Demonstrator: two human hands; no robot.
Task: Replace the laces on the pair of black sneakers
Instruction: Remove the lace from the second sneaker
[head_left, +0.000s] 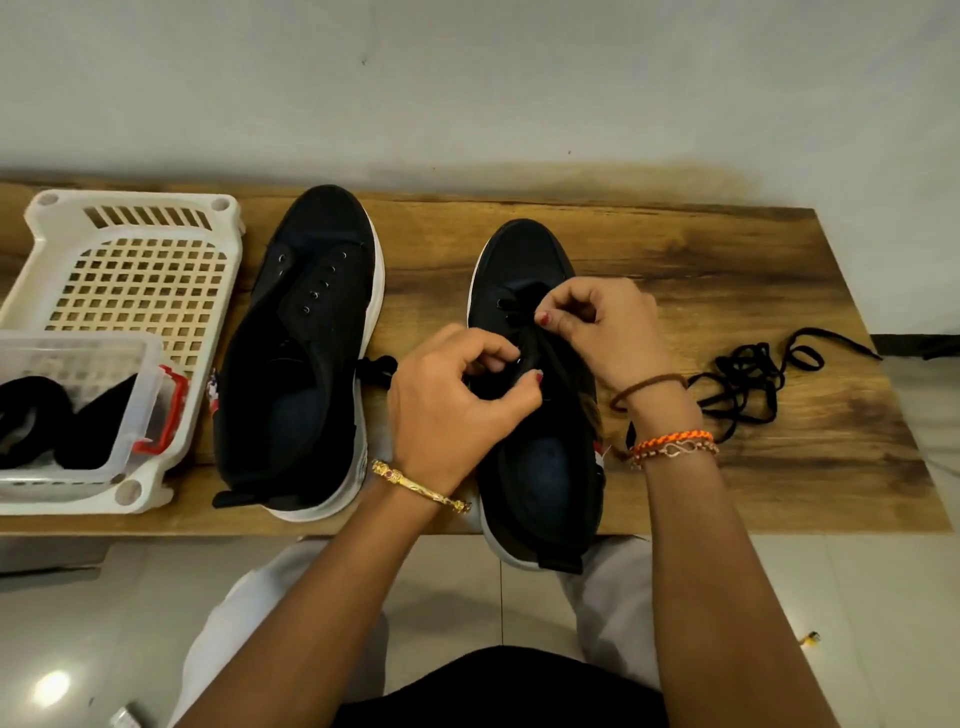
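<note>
Two black sneakers on wooden bench (675, 260) — left sneaker (301, 353) unlaced, beside white basket (130, 249). Left hand (447, 405) and right hand (608, 327) both pinching black lace (524, 306) over right sneaker (540, 467) eyelets — loose lace (753, 374) heaped to right

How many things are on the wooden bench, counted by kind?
Black sneakers: 2, one with no laces, one being laced by the left hand and the right hand
Loose black laces in a pile: 1
White baskets: 1
Clear plastic boxes: 1
Total: 5
</note>
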